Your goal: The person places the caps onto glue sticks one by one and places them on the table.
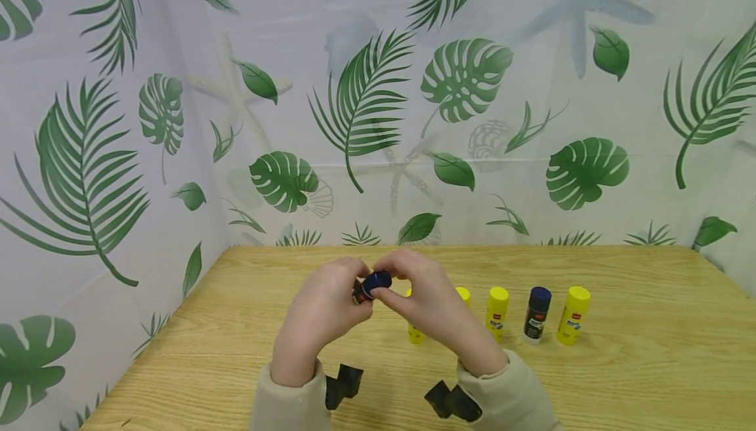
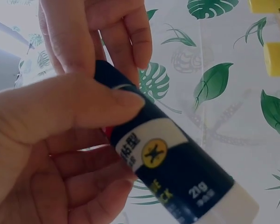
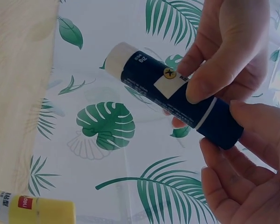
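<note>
Both hands meet on a navy glue stick [image 1: 376,281], raised in front of the body and tilted. My left hand [image 1: 323,303] grips its labelled body with thumb and fingers. At the capped end, my right hand [image 1: 434,296] pinches the navy cap [image 3: 221,126] between thumb and fingers. A thin pale ring shows between cap and body in the right wrist view, so the cap sits on the stick. The white base [image 3: 120,59] points away from the right hand. In the left wrist view the label [image 2: 156,144] reads 21g.
Right of the hands, a row of upright glue sticks stands on the wooden table [image 1: 638,365]: several yellow ones, such as the yellow glue stick [image 1: 573,316] at the end, and another navy glue stick [image 1: 536,316]. My right forearm partly hides the nearer ones. A leaf-print curtain hangs behind.
</note>
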Demonstrator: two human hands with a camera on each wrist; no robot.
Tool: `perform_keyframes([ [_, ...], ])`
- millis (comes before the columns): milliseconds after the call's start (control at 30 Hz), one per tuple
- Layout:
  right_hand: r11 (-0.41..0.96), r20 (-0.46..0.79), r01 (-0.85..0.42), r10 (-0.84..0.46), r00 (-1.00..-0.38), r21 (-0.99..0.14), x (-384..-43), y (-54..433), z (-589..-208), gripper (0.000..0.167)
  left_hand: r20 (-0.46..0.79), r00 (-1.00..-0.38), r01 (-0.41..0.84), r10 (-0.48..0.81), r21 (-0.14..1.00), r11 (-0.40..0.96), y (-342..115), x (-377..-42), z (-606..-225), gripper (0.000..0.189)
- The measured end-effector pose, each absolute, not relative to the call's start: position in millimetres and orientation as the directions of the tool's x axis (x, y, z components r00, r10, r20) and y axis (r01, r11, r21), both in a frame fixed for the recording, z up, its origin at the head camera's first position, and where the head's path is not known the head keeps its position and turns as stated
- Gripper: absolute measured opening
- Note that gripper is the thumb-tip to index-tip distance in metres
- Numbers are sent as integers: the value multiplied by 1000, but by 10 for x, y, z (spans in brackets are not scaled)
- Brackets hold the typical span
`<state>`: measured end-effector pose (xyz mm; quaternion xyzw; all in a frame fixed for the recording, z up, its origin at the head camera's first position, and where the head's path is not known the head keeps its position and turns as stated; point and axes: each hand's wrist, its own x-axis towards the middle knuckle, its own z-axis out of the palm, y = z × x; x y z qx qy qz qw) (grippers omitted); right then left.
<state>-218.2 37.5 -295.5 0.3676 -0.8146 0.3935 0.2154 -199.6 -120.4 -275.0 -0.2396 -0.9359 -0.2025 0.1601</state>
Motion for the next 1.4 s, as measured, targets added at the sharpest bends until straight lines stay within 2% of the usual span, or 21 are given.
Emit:
perform_keyframes([
  [100,417,641,-772,-435,-632,-479,-2175,390,-2938,21,391,-839,519,379,361,775,-1216,-2004,-2749,13],
  [200,413,638,-777,-447,-627,-475,-2167,408,-2919,22,400,-836,520,376,357,776,-1230,-2003,-2747,12],
  [533,407,667,-794,-438,-603,-451,-2156,453,-2892,23,484,-773,571,410,247,783,-1249,-2011,-2758,13],
  [1033,446,676,-763,-376,-634,-468,-2103,465,-2876,21,602,-649,641,466,103,760,-1228,-2014,-2763,15],
  [1200,471,664,-753,-383,-643,-458,-2111,471,-2877,21,562,-684,640,466,156,752,-1224,-2043,-2777,17],
  [1400,523,625,-702,-356,-695,-483,-2134,498,-2894,31,462,-759,632,459,349,693,-1236,-2234,-2919,16],
])
